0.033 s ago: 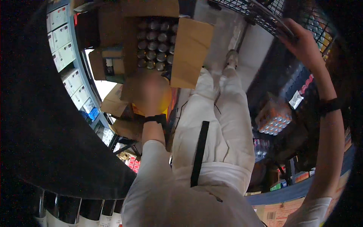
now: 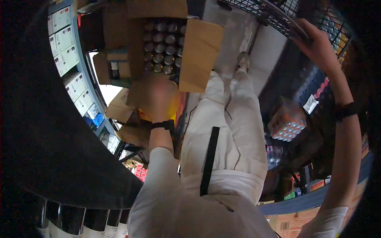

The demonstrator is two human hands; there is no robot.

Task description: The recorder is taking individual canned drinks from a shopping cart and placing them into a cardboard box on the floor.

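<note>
My right hand (image 2: 319,49) is closed around the dark rail of a black wire shopping cart (image 2: 274,18) at the upper right. My left hand (image 2: 160,95) reaches down by the near side of an open cardboard carton (image 2: 200,55). It is blurred, so its fingers and anything in them cannot be made out. Rows of metal-topped cans (image 2: 160,48) stand inside that carton. A yellow rounded thing (image 2: 174,103) shows beside my left hand, partly covered by it.
Shelves with white boxes (image 2: 65,39) curve along the left. A shrink-wrapped pack of cans (image 2: 287,127) and bottles (image 2: 274,156) sit to the right of my legs. Dark-topped bottles (image 2: 71,220) line the lower left. Grey floor (image 2: 228,31) shows between the carton and the cart.
</note>
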